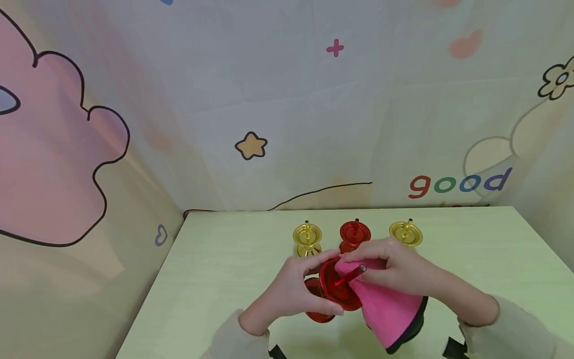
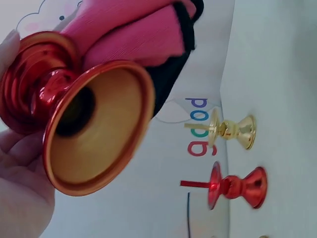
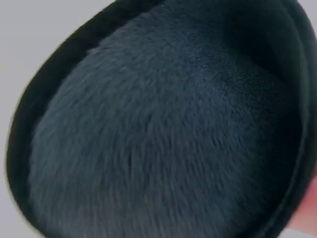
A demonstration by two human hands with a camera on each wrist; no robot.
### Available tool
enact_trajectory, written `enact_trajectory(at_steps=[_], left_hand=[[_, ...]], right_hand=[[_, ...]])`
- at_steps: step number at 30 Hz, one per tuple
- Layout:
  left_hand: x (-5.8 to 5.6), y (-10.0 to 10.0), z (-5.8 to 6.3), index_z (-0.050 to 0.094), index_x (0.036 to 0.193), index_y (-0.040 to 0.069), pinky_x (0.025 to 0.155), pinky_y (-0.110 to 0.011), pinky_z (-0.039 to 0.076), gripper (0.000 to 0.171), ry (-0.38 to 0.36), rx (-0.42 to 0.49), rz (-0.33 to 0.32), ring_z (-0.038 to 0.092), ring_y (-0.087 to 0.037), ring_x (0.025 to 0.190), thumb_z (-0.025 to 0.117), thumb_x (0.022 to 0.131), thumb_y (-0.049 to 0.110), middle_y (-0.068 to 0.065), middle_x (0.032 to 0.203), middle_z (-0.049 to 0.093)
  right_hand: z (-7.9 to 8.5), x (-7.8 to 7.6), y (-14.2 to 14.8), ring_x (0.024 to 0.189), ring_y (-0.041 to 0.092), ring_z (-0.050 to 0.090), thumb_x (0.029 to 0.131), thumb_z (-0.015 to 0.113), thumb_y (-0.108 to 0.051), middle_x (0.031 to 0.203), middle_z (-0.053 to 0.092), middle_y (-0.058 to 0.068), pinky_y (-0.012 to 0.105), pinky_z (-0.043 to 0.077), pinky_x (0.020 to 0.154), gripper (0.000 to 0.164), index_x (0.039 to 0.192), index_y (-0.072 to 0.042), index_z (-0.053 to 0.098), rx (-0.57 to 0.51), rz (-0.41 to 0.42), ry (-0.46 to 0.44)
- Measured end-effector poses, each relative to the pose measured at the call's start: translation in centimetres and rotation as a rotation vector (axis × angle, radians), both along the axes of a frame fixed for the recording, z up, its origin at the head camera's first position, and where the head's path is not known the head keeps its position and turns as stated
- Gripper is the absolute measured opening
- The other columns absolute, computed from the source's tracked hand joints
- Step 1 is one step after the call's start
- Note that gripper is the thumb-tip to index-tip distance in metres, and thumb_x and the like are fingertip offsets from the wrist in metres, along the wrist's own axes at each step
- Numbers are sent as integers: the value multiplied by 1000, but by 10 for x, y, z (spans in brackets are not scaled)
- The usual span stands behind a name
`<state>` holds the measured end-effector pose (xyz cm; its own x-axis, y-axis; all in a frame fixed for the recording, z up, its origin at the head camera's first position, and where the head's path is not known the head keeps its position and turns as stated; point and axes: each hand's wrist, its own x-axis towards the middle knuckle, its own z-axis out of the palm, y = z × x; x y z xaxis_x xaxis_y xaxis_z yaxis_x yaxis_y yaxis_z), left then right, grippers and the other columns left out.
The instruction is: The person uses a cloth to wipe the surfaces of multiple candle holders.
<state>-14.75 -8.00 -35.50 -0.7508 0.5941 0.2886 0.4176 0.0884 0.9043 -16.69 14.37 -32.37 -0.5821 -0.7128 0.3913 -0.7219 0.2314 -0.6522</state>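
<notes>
My left hand grips a red metallic candle holder by its upper dish, thumb at the near side and fingers at the far side. The holder is tilted off the table, its spike slanting up to the right; the left wrist view shows the hollow gold underside of its base. With my right hand I pinch a pink cloth with a dark border against the dish, close to the spike. The cloth's dark, fuzzy other face fills most of the right wrist view. The right fingertips are partly hidden by the cloth.
Behind the hands, a gold candle holder, a red one and another gold one stand upright in a row on the pale green table. A printed cloth backdrop rises at the table's far edge.
</notes>
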Motion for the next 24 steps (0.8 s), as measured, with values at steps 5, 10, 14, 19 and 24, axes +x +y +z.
enact_trajectory(at_steps=[5, 10, 14, 19, 24], left_hand=[[0, 0, -9, 43, 130, 11, 83, -25, 49, 73, 18, 75, 106, 58, -11, 102, 78, 66, 20, -8, 119, 57], [0, 2, -15, 42, 131, 10, 83, -27, 49, 73, 89, 168, 230, 56, -16, 105, 75, 69, 29, -9, 120, 56], [-2, 5, -19, 43, 130, 15, 81, -27, 50, 71, 98, 207, 314, 55, -16, 107, 77, 67, 21, -7, 118, 57], [-4, 11, -25, 44, 129, 17, 81, -26, 50, 74, 103, 219, 399, 55, -17, 107, 78, 64, 16, -6, 117, 58], [-5, 16, -29, 45, 127, 19, 81, -26, 50, 72, 87, 257, 461, 55, -16, 106, 79, 64, 16, -5, 116, 58]], right_hand=[[-7, -3, 9, 82, 5, 58, 84, 58, -10, 98, 62, -12, 25, 52, 62, 31, 115, -4, 57, -135, -289, -269], [-15, -8, 17, 85, 6, 57, 88, 53, -12, 100, 58, -15, 26, 53, 65, 33, 121, -11, 52, -379, -431, -465], [-24, -9, 17, 88, 6, 56, 89, 51, -12, 103, 57, -13, 24, 52, 68, 32, 121, -16, 52, -480, -435, -561], [-31, -4, 9, 89, 5, 57, 88, 52, -15, 103, 57, -16, 25, 52, 69, 36, 124, -9, 49, -407, -445, -575], [-33, 3, 0, 84, 6, 59, 87, 55, -13, 98, 59, -17, 27, 53, 67, 40, 123, 2, 46, -332, -430, -519]])
